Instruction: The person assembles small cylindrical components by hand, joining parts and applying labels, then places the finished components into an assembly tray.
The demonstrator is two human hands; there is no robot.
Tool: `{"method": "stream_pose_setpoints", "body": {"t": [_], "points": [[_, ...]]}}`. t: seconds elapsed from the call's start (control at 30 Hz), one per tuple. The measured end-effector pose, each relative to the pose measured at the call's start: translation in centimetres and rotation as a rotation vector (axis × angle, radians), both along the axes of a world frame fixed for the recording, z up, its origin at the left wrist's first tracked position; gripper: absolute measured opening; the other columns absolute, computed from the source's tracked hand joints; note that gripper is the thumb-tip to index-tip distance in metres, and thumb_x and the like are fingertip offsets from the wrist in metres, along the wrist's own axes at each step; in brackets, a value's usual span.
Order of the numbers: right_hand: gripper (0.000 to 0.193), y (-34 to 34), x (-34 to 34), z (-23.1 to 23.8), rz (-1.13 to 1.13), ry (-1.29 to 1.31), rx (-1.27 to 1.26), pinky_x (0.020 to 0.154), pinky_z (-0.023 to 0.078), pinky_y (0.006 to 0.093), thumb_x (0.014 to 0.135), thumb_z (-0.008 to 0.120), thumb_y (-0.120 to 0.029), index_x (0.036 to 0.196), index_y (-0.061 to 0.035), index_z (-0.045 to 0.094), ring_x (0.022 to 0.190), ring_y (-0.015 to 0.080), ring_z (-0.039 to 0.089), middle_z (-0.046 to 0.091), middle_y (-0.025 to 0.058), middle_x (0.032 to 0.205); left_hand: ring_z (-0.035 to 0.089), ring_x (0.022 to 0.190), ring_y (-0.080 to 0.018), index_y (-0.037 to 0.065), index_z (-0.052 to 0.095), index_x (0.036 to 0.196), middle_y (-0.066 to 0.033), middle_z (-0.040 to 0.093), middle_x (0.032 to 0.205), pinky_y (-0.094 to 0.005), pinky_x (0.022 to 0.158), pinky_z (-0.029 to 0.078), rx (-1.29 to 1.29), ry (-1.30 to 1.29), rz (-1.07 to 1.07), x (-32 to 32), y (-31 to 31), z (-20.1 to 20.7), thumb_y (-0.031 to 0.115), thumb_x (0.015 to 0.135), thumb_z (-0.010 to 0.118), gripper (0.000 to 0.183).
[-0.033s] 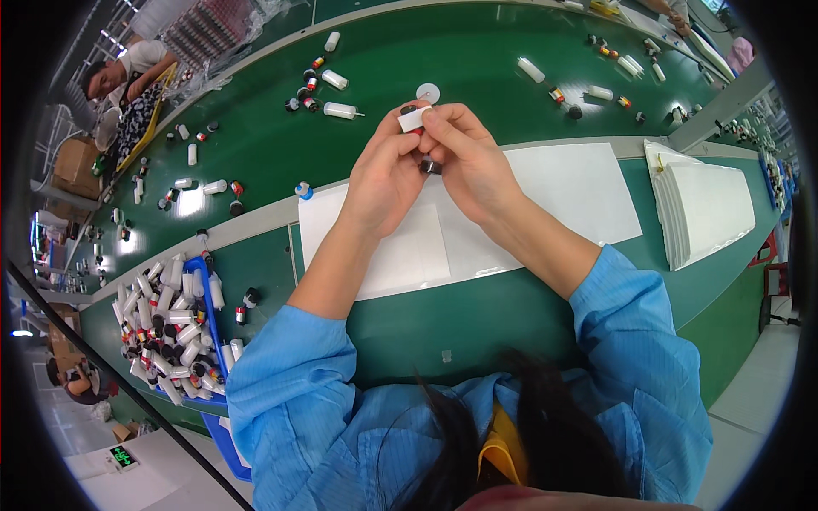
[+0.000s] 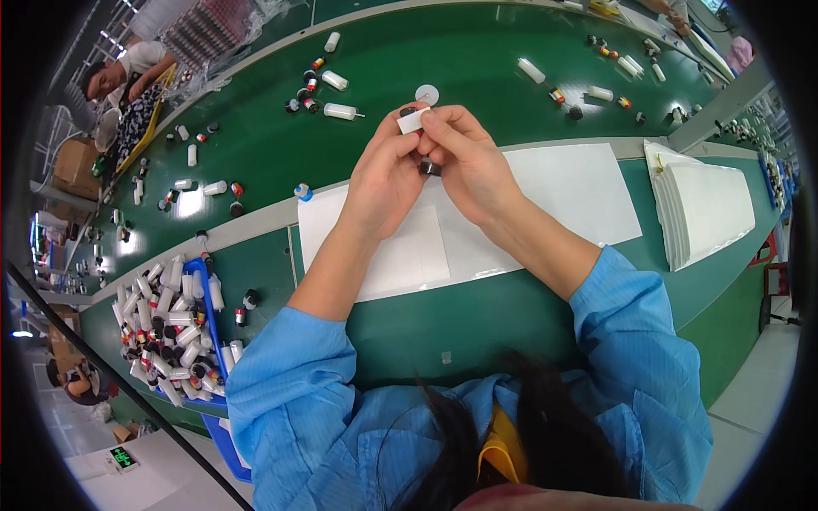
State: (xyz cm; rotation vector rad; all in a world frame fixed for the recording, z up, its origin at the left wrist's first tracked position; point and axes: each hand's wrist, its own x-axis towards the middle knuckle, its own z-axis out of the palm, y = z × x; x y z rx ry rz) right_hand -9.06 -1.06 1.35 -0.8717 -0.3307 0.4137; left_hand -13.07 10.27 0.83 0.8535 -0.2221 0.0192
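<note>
Between both hands point(image 2: 430, 166), pinched at the fingertips, sits a small white cylinder point(image 2: 411, 121).

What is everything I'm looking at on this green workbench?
small white part: one, white, pinched between both hands
white disc: one, on the belt beyond the hands
white sheets: two, flat under the hands
paper stack: one, white, right
blue tray: one, left, heaped with white, black and red pieces
loose pieces: many, white, black, red, scattered on the belt
co-worker: one, far left
left hand: bare, blue sleeve
right hand: bare, blue sleeve
</note>
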Motion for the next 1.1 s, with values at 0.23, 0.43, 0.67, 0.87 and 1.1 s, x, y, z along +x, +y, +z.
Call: {"method": "stream_pose_setpoints", "body": {"t": [0.23,0.43,0.67,0.87,1.1], "points": [[0.013,-0.1,0.5,-0.5,0.078,0.063,-0.006,0.063,0.034,0.0217,0.081,0.061,-0.019,0.078,-0.0072,0.056,0.064,0.0075,0.047,0.055,0.0,0.067,0.045,0.092,-0.0153,0.006,0.041,0.12,-0.0051,0.048,0.096,-0.0324,0.082,0.036,0.078,-0.051,0.128,0.0,-0.4,-1.0,0.033,0.094,0.034,0.038],[0.023,-0.9,1.2,1.3,0.16,-0.053,-0.238,0.053,0.035,0.0205,0.077,0.065,-0.018,0.09,-0.0021,0.054,0.062,0.0081,0.052,0.059,0.0036,0.071,0.046,0.081,-0.014,0.004,0.038,0.124,-0.0026,0.048,0.079,-0.0342,0.084,0.036,-0.096,-0.129,-0.177,0.9,1.4,-2.2,0.033,0.095,0.027,0.043],[0.047,-2.3,0.8,3.2,0.068,-0.544,-0.493,0.075,0.045,0.026,0.074,0.068,-0.016,0.116,-0.0019,0.052,0.083,0.0139,0.059,0.063,0.0061,0.084,0.054,0.072,-0.0168,0.004,0.037,0.125,-0.0046,0.055,0.079,-0.0421,0.09,0.04,0.116,-0.063,-0.344,0.1,1.6,-0.3,0.034,0.095,0.022,0.045],[0.035,-3.0,3.8,3.2,-0.059,-0.656,-0.728,0.07,0.046,0.0246,0.072,0.068,-0.013,0.103,-0.0012,0.057,0.075,0.0104,0.059,0.063,0.0075,0.083,0.057,0.092,-0.019,0.003,0.05,0.113,-0.01,0.058,0.104,-0.0359,0.082,0.041,0.636,0.115,-0.043,2.6,3.6,0.7,0.035,0.093,0.035,0.041],[0.051,-9.1,12.3,1.9,-0.377,-0.746,-1.457,0.068,0.045,0.028,0.066,0.07,-0.019,0.11,-0.0032,0.05,0.071,0.0153,0.058,0.06,0.0082,0.076,0.051,0.105,-0.0169,0.012,0.058,0.106,-0.0054,0.059,0.101,-0.0376,0.091,0.037,2.17,-0.606,0.723,10.2,11.7,-1.5,0.007,0.078,0.052,0.029]]}}
